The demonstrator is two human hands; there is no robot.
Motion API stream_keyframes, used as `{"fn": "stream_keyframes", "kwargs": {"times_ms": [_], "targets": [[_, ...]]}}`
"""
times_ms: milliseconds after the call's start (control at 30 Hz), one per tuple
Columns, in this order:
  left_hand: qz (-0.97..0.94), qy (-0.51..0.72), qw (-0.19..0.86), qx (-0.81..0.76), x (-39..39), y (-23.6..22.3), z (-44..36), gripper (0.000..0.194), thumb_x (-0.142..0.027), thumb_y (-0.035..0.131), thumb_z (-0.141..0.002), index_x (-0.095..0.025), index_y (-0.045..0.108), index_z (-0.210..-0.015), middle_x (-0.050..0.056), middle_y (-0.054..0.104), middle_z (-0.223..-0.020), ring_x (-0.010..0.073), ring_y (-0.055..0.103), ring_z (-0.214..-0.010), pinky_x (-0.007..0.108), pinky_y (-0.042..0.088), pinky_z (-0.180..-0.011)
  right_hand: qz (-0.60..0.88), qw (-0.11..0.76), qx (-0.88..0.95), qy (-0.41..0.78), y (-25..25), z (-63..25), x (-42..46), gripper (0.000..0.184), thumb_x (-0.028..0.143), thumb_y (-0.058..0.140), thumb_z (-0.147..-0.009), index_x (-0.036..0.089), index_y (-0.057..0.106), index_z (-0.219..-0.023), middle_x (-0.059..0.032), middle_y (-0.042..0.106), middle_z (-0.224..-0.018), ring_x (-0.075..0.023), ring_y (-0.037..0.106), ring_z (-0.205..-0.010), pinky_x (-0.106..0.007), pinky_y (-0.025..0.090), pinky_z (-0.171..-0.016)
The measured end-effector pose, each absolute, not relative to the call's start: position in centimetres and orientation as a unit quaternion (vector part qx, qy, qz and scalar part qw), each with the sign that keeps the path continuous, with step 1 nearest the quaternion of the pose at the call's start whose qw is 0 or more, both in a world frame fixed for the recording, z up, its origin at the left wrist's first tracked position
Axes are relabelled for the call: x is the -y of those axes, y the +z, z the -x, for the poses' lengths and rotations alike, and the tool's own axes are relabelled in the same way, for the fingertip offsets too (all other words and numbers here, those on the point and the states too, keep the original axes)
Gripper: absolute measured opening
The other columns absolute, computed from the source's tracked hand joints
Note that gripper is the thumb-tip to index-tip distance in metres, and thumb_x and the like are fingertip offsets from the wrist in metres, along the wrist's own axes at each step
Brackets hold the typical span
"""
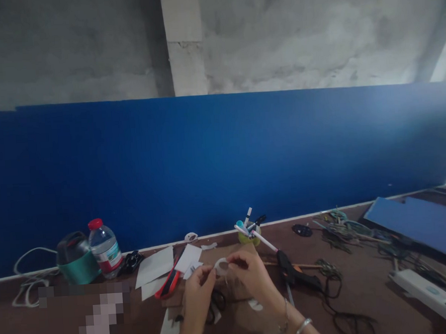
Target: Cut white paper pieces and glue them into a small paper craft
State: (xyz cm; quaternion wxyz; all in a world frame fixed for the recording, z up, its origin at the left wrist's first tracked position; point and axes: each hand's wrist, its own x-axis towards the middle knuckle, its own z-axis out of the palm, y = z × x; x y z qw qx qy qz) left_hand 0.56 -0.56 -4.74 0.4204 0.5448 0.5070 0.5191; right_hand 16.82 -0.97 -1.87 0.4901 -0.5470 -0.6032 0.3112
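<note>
My left hand (pixel 198 293) and my right hand (pixel 250 273) meet over the table, with a small white ring (pixel 221 266) between their fingertips. Both pinch it, the left at its left edge and the right at its upper right. Whether it is paper or a roll of tape I cannot tell. Beneath them lies brown cardboard (pixel 231 250), with black-handled scissors (pixel 218 299) partly hidden by my left hand. A red and black cutter (pixel 170 284) and white paper pieces (pixel 153 267) lie to the left. Right of my right hand rests a black glue gun (pixel 290 273).
A cup (pixel 245 238) of pens stands behind my hands. At left are a water bottle (pixel 105 251), a teal and dark container (pixel 78 264) and a white cable (pixel 28 287). A power strip (pixel 431 295), tangled stems (pixel 344 230) and blue board (pixel 423 225) lie right. A blue wall panel (pixel 222 162) borders the table.
</note>
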Motion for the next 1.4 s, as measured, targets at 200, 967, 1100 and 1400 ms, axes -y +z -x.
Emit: {"fn": "stream_keyframes", "kwargs": {"times_ms": [200, 967, 1100, 1400], "targets": [[-0.541, 0.516, 0.433, -0.503, 0.5, -4.7, -0.6, 0.032, -0.047, 0.064, -0.071, -0.016, 0.069, -0.075, 0.006, 0.072, -0.071, 0.0225, 0.066, -0.073, 0.027, 0.047, -0.066, 0.566, 0.486, 0.595, 0.298, -1.5, -16.7, 1.1, 0.015, 0.015, 0.059, -0.067, 0.015, 0.072, -0.073, -0.0042, 0.071, -0.069, -0.0184, 0.059, -0.065, -0.028, 0.044, -0.063], [-0.514, 0.565, 0.383, -0.520, -0.1, -5.1, 0.0, 0.036, -0.050, 0.066, -0.070, -0.015, 0.071, -0.077, 0.007, 0.073, -0.072, 0.0240, 0.065, -0.072, 0.030, 0.049, -0.066, 0.570, 0.371, 0.673, 0.290, -1.9, -18.6, 0.3, 0.014, 0.014, 0.058, -0.066, 0.014, 0.069, -0.074, -0.0036, 0.070, -0.071, -0.0167, 0.061, -0.068, -0.024, 0.044, -0.063], [-0.483, 0.584, 0.400, -0.516, -0.1, -4.5, 0.1, 0.038, -0.049, 0.069, -0.066, -0.014, 0.071, -0.079, 0.007, 0.073, -0.070, 0.0234, 0.066, -0.068, 0.028, 0.050, -0.061, 0.582, 0.280, 0.715, 0.267, -2.4, -18.8, 0.8, 0.022, 0.005, 0.056, -0.058, 0.015, 0.073, -0.069, -0.0042, 0.071, -0.064, -0.0166, 0.062, -0.063, -0.023, 0.039, -0.056], [-0.472, 0.599, 0.407, -0.503, -0.2, -4.5, 0.1, 0.033, -0.044, 0.069, -0.067, -0.014, 0.071, -0.080, 0.008, 0.075, -0.076, 0.0244, 0.068, -0.077, 0.030, 0.052, -0.069, 0.610, 0.234, 0.733, 0.190, -2.1, -19.9, 0.3, 0.028, 0.009, 0.052, -0.067, 0.015, 0.076, -0.080, -0.0096, 0.076, -0.077, -0.0205, 0.065, -0.073, -0.025, 0.039, -0.062]]}}
